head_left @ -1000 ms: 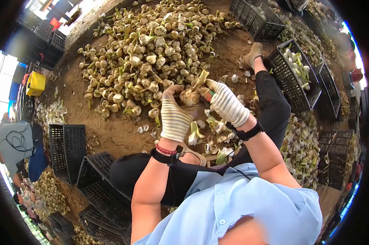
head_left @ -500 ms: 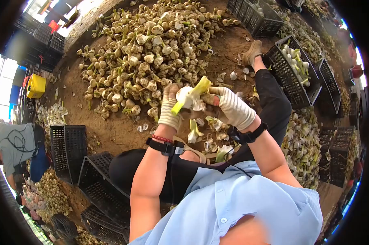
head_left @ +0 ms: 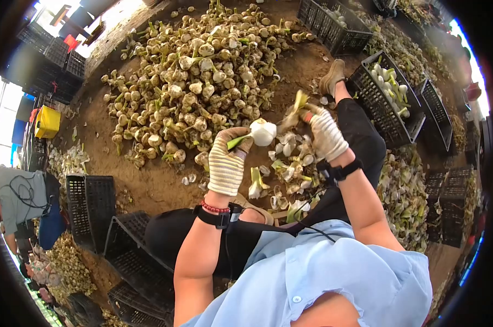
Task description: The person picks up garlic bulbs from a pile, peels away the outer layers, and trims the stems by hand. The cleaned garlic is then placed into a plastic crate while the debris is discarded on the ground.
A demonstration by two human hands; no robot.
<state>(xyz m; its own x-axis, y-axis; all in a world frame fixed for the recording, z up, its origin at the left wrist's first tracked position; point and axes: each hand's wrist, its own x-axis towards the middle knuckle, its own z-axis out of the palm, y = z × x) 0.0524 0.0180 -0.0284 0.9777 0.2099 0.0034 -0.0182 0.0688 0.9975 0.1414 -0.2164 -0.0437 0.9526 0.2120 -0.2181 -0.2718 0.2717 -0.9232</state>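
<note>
Now the right hand (head_left: 327, 135) has pulled away sideways, pinching a torn strip of skin (head_left: 299, 102). The left hand (head_left: 227, 163) stays clamped on the stem of the garlic bulb (head_left: 263, 132), now bare white just beyond its fingertips.

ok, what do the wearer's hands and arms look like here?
Both hands wear ribbed knit gloves, cream with darker stripes: left hand, right hand. Each wrist has a black strap; the left also has a red bead bracelet. A thin black cable trails over the shirt front. Forearms are bare below a light blue short-sleeved shirt.
</note>
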